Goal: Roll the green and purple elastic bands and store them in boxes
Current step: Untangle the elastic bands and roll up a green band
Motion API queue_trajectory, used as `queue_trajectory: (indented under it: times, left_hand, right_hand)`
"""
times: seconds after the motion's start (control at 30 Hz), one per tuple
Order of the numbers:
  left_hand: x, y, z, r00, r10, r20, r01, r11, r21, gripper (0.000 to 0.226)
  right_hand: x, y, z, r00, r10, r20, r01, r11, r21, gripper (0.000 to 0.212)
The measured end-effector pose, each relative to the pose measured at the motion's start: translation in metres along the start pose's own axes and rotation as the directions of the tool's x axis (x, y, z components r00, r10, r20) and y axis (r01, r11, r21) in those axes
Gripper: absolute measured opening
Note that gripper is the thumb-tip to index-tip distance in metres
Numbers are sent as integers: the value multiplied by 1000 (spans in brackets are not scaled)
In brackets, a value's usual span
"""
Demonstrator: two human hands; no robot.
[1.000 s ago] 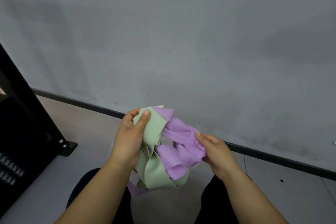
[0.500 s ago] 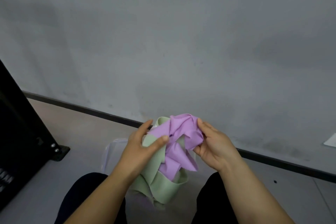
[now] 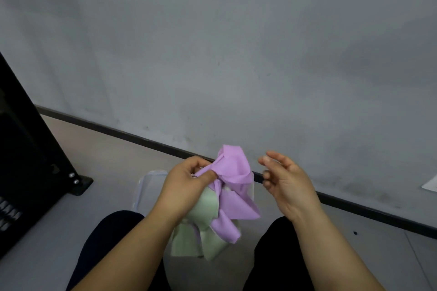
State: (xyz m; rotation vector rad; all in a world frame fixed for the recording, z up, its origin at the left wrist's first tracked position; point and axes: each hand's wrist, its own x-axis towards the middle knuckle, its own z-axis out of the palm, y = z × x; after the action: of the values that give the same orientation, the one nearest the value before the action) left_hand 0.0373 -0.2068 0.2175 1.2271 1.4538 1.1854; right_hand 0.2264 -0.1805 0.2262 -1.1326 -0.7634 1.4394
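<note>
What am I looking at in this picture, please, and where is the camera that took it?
There is no machine: a person wears a camera on the head, so the one view looks down at their own arms. The left hand grips the purple band, and the green band hangs tangled with it below. The right hand is open beside them, holding nothing. Beneath the bands a clear plastic box stands on the grey floor, and a black frame stands at the left.
</note>
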Motion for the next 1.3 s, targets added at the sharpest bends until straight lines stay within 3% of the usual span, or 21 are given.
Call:
queue_trajectory:
  times: [0.07,0.2,0.27,0.33,0.47,0.6,0.83,0.97,1.03,1.2,1.3]
  left_hand:
    - [2,1,-3,998,7,-57,-7,1000,-3,9]
    - [3,4,-2,997,16,-76,-13,999,36,8]
    - [3,2,1,998,5,-70,0,997,77,16]
    - [3,0,0,999,10,-37,-7,997,77,27]
    - [2,-2,-10,995,55,86,-70,980,187,24]
    - [3,-2,-18,992,13,124,-42,972,231,15]
    - [0,2,-22,985,-16,171,27,998,-62,25]
    - [-3,7,-22,968,-89,236,182,895,-407,9]
    - [-4,8,-22,973,-85,214,174,880,-443,8]
    - [-6,5,-13,974,-82,213,163,902,-399,9]
    - [-7,3,-7,987,-43,156,87,954,-287,15]
  right_hand:
    - [-1,3,-6,999,13,-29,-14,1000,-23,12]
    - [-11,20,-2,965,91,247,-35,974,-222,63]
    - [-16,26,4,953,47,299,50,950,-308,54]
    - [-17,26,7,971,-35,237,118,930,-349,35]
    - [-13,18,1,985,-49,166,90,964,-250,6]
    - [-6,11,-10,998,-16,68,22,997,-80,10]
    - [3,25,-13,999,-53,-4,53,997,-56,9]
    - [7,29,-15,982,-13,-188,5,999,-42,11]
    - [3,27,-15,975,-56,-215,26,990,-139,10]
    - [-17,26,5,991,42,127,-2,954,-299,39]
    - [-23,29,14,983,21,181,51,921,-387,19]
